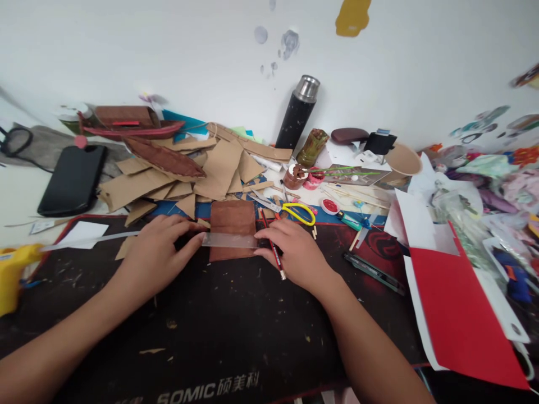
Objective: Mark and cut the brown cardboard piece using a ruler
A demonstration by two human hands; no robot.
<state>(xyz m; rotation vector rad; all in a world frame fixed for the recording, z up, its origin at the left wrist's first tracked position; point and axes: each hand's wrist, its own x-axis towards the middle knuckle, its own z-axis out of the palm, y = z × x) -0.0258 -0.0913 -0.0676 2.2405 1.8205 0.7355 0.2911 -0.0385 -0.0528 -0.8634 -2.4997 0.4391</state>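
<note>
A clear ruler [229, 241] lies across a brown painted rectangular piece [232, 216] on the black mat. My left hand [166, 247] pinches the ruler's left end between thumb and fingers. At the other end, my right hand [292, 252] holds the ruler with its thumb and fingers, and a red and black pencil [275, 252] also sits in its grip, slanting with its eraser end toward me. The brown piece shows above and below the ruler.
Cardboard scraps [221, 168], a brown model boat [164, 157] and yellow-handled scissors [298, 213] lie behind the hands. A cutter [373, 272] and red paper [458, 314] are on the right. A yellow glue gun [14, 269] and black phone [72, 179] are on the left.
</note>
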